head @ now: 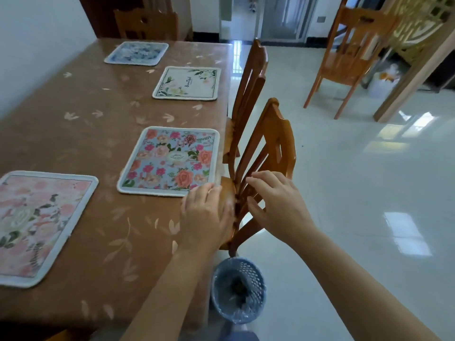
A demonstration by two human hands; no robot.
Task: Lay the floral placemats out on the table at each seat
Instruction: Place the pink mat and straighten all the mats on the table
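Observation:
Several floral placemats lie flat on the brown table (pixel 93 134). A pink one (pixel 37 225) is at the near left, a light-blue one with red roses (pixel 170 159) by the right edge, a white one with green leaves (pixel 187 82) farther along, and a blue one (pixel 136 52) at the far end. My left hand (pixel 205 215) hovers at the table's right edge, just off the rose mat's near corner, fingers apart and empty. My right hand (pixel 275 205) is beside the back slats of the nearest wooden chair (pixel 273 148), fingers spread, holding nothing.
A second chair (pixel 251 77) is tucked in farther along the right side, another (pixel 147 23) at the far end, and one stands apart on the tiled floor (pixel 349 52). A mesh waste bin (pixel 238 289) sits on the floor by the table corner.

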